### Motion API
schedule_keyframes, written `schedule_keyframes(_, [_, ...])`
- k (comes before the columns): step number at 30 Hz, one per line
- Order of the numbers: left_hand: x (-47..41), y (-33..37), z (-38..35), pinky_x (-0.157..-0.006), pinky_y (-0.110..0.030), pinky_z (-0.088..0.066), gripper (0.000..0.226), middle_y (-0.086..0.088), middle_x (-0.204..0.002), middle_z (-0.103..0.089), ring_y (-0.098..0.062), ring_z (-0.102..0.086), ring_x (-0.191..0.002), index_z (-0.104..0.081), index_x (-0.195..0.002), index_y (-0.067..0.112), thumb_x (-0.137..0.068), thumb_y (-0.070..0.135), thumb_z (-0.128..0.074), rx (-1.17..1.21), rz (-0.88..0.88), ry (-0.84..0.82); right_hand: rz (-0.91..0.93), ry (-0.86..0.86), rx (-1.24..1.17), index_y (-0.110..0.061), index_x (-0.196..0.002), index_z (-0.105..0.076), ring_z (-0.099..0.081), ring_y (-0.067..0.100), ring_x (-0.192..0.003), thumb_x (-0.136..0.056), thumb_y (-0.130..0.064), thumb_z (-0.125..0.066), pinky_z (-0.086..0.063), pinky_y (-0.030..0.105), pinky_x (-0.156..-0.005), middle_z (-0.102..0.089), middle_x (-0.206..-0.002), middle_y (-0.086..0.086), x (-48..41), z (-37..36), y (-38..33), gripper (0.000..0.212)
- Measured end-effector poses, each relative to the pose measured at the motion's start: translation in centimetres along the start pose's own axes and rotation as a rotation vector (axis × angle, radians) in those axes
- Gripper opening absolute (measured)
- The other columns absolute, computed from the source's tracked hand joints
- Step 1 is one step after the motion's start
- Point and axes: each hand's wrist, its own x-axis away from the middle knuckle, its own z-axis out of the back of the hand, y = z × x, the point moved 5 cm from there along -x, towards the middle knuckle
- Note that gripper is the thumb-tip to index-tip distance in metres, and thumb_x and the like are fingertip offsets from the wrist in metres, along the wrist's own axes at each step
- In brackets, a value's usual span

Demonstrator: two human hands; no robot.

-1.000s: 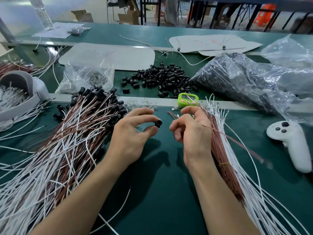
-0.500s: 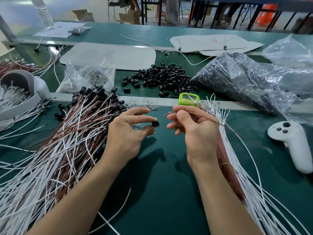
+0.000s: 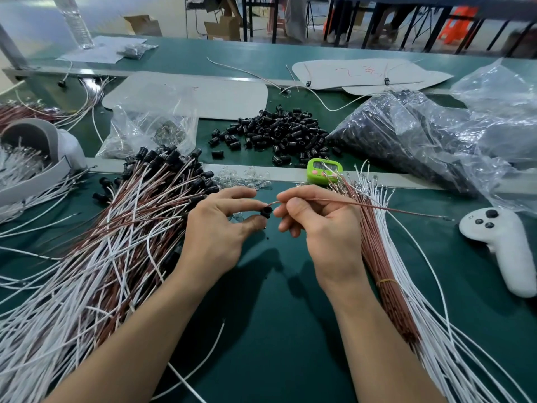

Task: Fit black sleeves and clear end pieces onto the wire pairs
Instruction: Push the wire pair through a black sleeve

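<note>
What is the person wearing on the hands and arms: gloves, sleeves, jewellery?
Nothing shows. The left hand and the right hand are bare, without gloves or rings. The left forearm and right forearm are uncovered down to the picture's edge: no sleeve, watch or bracelet. The visible nails are short.

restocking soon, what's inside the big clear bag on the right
Small black pieces fill the clear bag, seemingly like the loose black sleeves beside it. Glare and crumpled plastic hide its right end.
</note>
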Motion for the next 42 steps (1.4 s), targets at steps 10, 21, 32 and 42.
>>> schedule_keyframes(10, [0.1, -0.2, 0.1, -0.098, -0.008, -0.037, 0.037, 0.023, -0.115, -0.07, 0.009, -0.059, -0.114, -0.075, -0.076, 0.05, -0.074, 0.017, -0.09, -0.039, -0.009, 0.01, -0.043, -0.024, 0.028, -0.01, -0.081, -0.077, -0.06, 0.019, -0.055, -0.086, -0.005, -0.06, -0.045, 0.024, -0.051, -0.073, -0.071, 0.011, 0.0, -0.1, 0.5, 0.018])
schedule_keyframes(21, [0.5, 0.2, 0.2, -0.099, -0.005, -0.033, 0.033, 0.026, -0.114, -0.068, 0.011, -0.054, -0.116, -0.076, -0.083, 0.049, -0.075, 0.02, -0.09, -0.128, -0.05, 0.041, -0.041, 0.005, 0.051, -0.018, -0.082, -0.079, -0.061, 0.018, -0.057, -0.086, -0.008, -0.061, -0.045, 0.023, -0.053, -0.074, -0.071, 0.009, -0.1, 0.1, 0.7, 0.021])
schedule_keyframes(32, [0.4, 0.2, 0.1, -0.099, -0.003, -0.035, 0.032, 0.025, -0.112, -0.07, 0.01, -0.056, -0.115, -0.078, -0.083, 0.048, -0.073, 0.02, -0.091, -0.128, -0.045, 0.049, -0.059, -0.006, 0.212, -0.021, -0.082, -0.083, -0.055, 0.007, -0.054, -0.084, -0.007, -0.068, -0.042, 0.019, -0.053, -0.07, -0.062, -0.002, 0.1, 0.1, 0.9, 0.021])
schedule_keyframes(42, [0.6, 0.8, 0.2, -0.098, 0.0, -0.03, 0.026, 0.025, -0.108, -0.069, 0.003, -0.057, -0.112, -0.075, -0.08, 0.043, -0.075, 0.021, -0.088, -0.234, -0.069, 0.078, -0.107, 0.127, 0.269, -0.034, -0.093, -0.067, -0.06, 0.012, -0.055, -0.074, -0.022, -0.074, -0.047, 0.025, -0.056, -0.069, -0.062, 0.005, 0.1, 1.0, 1.0, 0.024])
